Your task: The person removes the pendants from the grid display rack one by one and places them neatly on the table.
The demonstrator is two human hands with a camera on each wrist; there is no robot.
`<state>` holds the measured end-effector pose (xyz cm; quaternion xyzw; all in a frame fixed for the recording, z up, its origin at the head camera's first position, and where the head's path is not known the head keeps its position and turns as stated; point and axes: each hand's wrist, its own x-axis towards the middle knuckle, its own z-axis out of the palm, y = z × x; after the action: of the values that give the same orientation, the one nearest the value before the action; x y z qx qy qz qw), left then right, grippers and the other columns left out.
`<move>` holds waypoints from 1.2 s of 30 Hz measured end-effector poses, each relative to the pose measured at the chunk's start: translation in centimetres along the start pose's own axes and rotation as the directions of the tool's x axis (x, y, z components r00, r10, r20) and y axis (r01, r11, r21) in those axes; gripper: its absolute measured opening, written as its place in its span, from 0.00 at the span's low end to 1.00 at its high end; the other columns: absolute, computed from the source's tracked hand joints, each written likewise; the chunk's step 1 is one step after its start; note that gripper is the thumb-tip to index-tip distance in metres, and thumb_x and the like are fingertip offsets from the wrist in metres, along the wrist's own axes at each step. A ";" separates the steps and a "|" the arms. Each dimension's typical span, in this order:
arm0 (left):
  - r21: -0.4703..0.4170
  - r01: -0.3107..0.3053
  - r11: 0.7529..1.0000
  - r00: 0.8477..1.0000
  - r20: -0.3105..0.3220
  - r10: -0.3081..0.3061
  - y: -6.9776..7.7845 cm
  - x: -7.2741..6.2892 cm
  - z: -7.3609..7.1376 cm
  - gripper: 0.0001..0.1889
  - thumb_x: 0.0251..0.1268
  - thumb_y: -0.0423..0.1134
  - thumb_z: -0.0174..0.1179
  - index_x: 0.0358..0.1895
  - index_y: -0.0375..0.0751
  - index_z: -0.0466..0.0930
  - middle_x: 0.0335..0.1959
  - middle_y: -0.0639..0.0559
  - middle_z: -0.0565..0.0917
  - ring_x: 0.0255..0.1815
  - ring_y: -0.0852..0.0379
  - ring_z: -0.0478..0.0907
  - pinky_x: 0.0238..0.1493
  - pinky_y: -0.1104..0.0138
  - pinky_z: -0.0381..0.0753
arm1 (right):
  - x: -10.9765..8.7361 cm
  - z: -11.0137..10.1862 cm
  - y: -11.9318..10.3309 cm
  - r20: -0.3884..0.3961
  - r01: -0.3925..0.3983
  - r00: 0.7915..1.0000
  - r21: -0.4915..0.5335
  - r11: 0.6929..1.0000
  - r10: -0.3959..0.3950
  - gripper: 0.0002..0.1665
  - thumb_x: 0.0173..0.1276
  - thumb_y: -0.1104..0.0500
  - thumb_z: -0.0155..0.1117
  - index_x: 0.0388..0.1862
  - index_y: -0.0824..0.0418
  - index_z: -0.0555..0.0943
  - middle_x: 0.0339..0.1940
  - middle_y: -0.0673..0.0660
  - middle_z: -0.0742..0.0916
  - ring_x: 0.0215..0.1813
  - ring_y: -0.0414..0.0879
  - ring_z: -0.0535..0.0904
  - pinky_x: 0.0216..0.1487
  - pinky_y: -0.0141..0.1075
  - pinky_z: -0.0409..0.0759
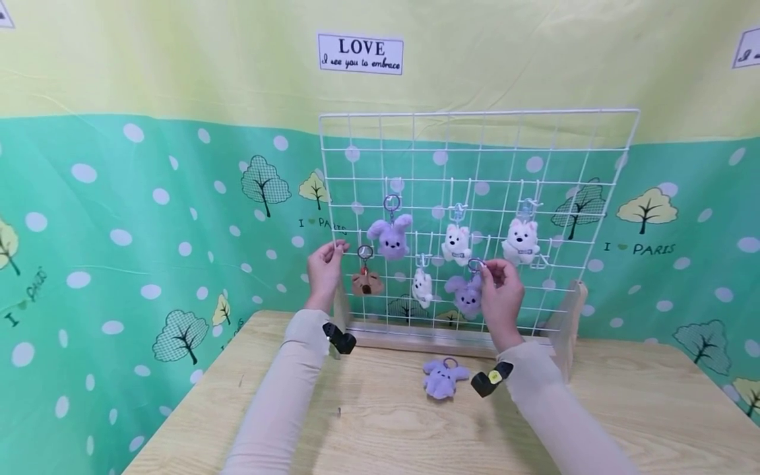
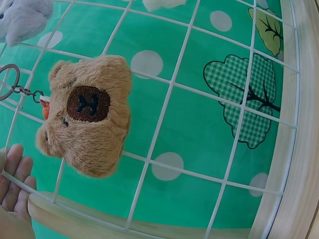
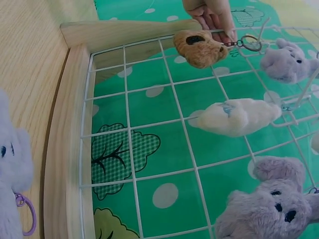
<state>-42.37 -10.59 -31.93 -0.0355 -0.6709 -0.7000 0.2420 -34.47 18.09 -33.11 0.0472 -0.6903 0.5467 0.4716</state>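
Observation:
At the left edge of a white wire grid, my left hand grips the side wire, its fingers behind it in the left wrist view. Beside it hangs a brown bear keychain with a dark muzzle. My right hand pinches the metal ring of a purple bunny plush keychain, low on the grid's right half. Whether that ring sits on a hook cannot be told. Another purple bunny keychain lies on the table in front of the grid.
Another purple bunny hangs at upper left. White dog keychains hang at the middle, right and lower middle. An unused-looking hook sticks out at right. Wooden feet hold the grid on the table.

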 end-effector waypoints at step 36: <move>-0.018 -0.008 1.000 1.000 -0.008 0.008 -0.1 0.0 0.1 0.11 0.68 0.35 0.55 0.49 0.36 0.80 0.47 0.43 0.84 0.52 0.56 0.80 0.57 0.71 0.75 | -5.5 -6.8 0.3 0.215 0.023 0.976 0.100 0.995 -0.045 0.06 0.61 0.76 0.60 0.37 0.73 0.76 0.33 0.46 0.80 0.34 0.35 0.76 0.34 0.19 0.75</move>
<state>-42.46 -10.48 -32.04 -0.0378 -0.6633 -0.7053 0.2472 -27.58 21.20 -37.49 0.1412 -0.7093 0.5630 0.3999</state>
